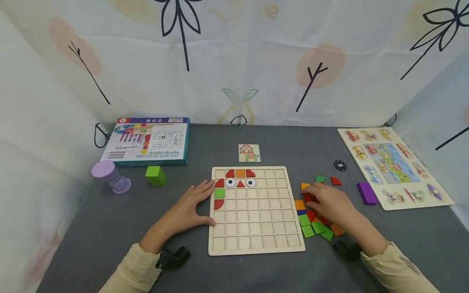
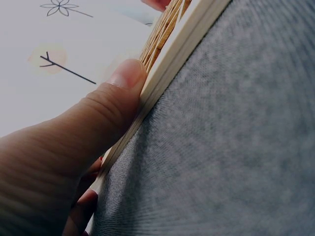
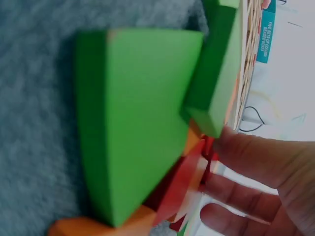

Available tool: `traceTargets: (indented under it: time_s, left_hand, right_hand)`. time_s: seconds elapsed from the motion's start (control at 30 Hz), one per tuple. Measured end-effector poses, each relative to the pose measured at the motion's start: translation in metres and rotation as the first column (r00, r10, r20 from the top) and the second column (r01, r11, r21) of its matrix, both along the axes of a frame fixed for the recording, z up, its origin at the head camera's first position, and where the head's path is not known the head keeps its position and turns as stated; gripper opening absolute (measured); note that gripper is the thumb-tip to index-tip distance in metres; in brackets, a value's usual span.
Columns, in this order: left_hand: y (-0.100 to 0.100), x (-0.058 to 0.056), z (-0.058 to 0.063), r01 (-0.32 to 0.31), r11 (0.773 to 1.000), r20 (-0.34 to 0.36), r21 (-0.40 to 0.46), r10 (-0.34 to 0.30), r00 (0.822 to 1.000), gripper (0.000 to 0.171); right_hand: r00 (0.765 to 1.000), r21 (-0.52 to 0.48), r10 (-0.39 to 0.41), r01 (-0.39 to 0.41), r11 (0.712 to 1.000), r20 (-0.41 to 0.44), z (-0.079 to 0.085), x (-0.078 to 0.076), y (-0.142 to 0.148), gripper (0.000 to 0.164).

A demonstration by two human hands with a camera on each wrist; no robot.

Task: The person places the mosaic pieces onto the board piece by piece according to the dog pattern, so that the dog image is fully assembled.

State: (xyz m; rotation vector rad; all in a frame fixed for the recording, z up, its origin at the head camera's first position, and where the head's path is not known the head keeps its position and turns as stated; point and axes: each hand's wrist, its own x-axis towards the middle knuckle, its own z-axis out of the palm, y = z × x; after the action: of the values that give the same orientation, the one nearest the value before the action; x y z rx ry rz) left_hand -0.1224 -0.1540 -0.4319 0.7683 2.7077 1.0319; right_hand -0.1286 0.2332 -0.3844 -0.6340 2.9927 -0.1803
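Note:
A wooden grid board [image 1: 256, 219] lies at the middle of the table, with several coloured pieces and two eye pieces set in its upper squares. My left hand [image 1: 194, 205] rests along the board's left edge, fingers extended and thumb spread apart. The left wrist view shows its thumb [image 2: 118, 93] pressed to the board's wooden side. To the right of the board, my right hand [image 1: 331, 202] reaches into a loose pile of small tiles [image 1: 318, 226], its fingers at the red pieces [image 1: 309, 198]. In the right wrist view, a green piece [image 3: 147, 113] lies nearest the camera, before the fingers.
A pattern card [image 1: 249, 153] lies behind the board. At the left are a boxed toy set [image 1: 150, 140], a purple sand timer [image 1: 111, 177] and a green cube [image 1: 155, 176]. A picture puzzle board [image 1: 395, 169], a purple block [image 1: 366, 193] and a black token [image 1: 340, 165] lie right.

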Motion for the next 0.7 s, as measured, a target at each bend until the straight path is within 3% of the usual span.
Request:
traceTargets:
  time_s: [0.13, 0.3, 0.7]
  left_hand:
    - [-0.0011, 0.0002, -0.0007, -0.001, 1.0, -0.003, 0.001, 0.001, 1.0, 0.099]
    - [-0.002, 0.0008, -0.0011, -0.003, 1.0, 0.0, 0.006, 0.003, 1.0, 0.098]
    - [-0.0006, 0.0002, -0.0008, -0.001, 1.0, -0.01, 0.0, 0.001, 1.0, 0.099]
  right_hand:
    - [0.998, 0.01, -0.031, 0.031, 0.999, 0.045, 0.0017, -0.0037, -0.0001, 0.035]
    - [0.994, -0.037, 0.004, 0.0, 0.999, 0.109, 0.0064, -0.0041, 0.0031, 0.033]
    - [0.999, 0.007, 0.035, -0.034, 0.999, -0.041, 0.0079, -0.0058, -0.0006, 0.019]
